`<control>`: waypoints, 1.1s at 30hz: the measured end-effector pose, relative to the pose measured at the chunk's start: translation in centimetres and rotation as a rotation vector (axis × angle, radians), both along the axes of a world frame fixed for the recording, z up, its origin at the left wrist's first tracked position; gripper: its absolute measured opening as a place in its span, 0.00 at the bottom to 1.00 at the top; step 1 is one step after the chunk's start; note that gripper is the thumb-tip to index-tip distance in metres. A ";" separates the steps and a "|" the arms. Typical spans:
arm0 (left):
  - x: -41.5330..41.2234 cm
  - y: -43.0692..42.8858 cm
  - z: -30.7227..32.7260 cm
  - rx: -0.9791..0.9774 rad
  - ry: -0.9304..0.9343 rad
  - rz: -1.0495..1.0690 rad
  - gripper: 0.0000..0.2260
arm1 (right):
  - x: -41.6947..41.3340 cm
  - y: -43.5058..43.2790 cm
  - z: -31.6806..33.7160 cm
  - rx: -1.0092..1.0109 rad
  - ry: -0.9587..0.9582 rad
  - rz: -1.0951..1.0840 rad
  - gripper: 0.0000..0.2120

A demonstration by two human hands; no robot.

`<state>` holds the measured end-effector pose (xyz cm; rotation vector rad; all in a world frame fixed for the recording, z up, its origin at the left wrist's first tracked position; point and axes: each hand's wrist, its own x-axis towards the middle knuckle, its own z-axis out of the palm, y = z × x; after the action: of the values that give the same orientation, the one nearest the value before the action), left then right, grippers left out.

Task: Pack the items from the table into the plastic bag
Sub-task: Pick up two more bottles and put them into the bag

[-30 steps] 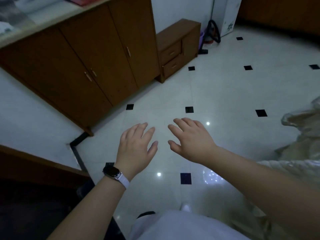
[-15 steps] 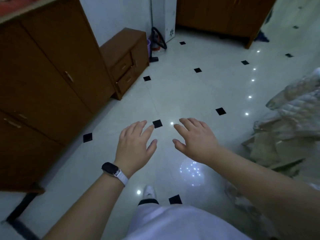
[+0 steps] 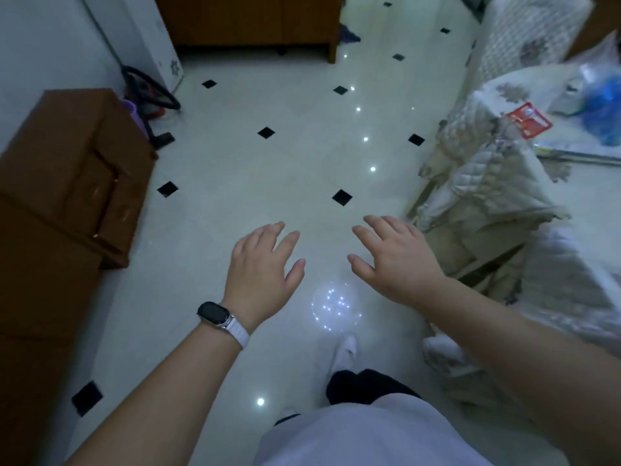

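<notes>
1. White fabric [image 3: 369, 438] of the person's top fills the nearest edge, with a dark trouser leg [image 3: 366, 386] and a white shoe [image 3: 346, 348] on the floor just beyond it.
2. Both bare forearms reach forward over the floor. The left hand [image 3: 265, 274] is palm down, its fingers straight and close together, the thumb spread aside, and it holds nothing. A dark-faced watch [image 3: 215, 314] on a white strap sits on that wrist.
3. The right hand [image 3: 400, 260] hangs level with it, a strip of floor between the two. Its fingers are straight and slightly fanned with the thumb out, and it too holds nothing (neither hand touches anything).
4. Beneath them the glossy floor [image 3: 268, 169] is pale tile set with small black diamonds and dotted with bright reflections.
5. On the left stands a low brown drawer cabinet [image 3: 67, 156], and just past it lies a black hose loop [image 3: 151, 92].
6. On the right, near the right hand, a quilted cream cover [image 3: 487, 183] drapes down over a raised surface. On top lies a red packet [image 3: 529, 121]. Farther right, at the frame's edge, sits the plastic bag [image 3: 601, 95], clear and crumpled, with something blue showing through (too blurred to name). It is well apart from both hands.
7. Farthest off, a brown wooden cabinet [image 3: 252, 18] stands on legs against the back wall, with a tall white box [image 3: 158, 38] beside it.
</notes>
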<state>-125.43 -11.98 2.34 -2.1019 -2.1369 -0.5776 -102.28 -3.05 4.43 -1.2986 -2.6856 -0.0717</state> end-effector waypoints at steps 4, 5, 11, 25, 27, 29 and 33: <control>0.8 8.3 0.1 -0.019 0.036 -0.099 0.20 | 1.8 5.8 -1.5 -0.013 0.017 -0.109 0.25; 1.1 10.4 0.2 -0.026 0.048 -0.118 0.20 | 2.1 7.5 -1.7 -0.025 0.027 -0.132 0.25; 3.3 22.7 2.2 -0.056 0.138 -0.253 0.20 | 4.5 17.1 -2.3 -0.061 0.099 -0.235 0.26; 9.4 43.5 3.9 -0.015 0.152 -0.481 0.21 | 10.4 32.7 -0.1 -0.057 0.127 -0.471 0.25; 9.6 46.4 3.5 -0.005 0.136 -0.524 0.21 | 10.6 34.4 -0.4 -0.063 0.112 -0.507 0.26; 9.7 49.7 2.9 0.003 0.121 -0.567 0.21 | 10.7 36.6 -0.6 -0.066 0.088 -0.546 0.27; 9.2 57.3 1.6 0.006 0.078 -0.650 0.21 | 10.0 42.3 -0.2 -0.080 0.040 -0.652 0.28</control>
<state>-116.23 45.35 3.93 -2.7519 -1.3741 -0.5270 -92.25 39.25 4.20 -2.1134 -2.1379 -0.0121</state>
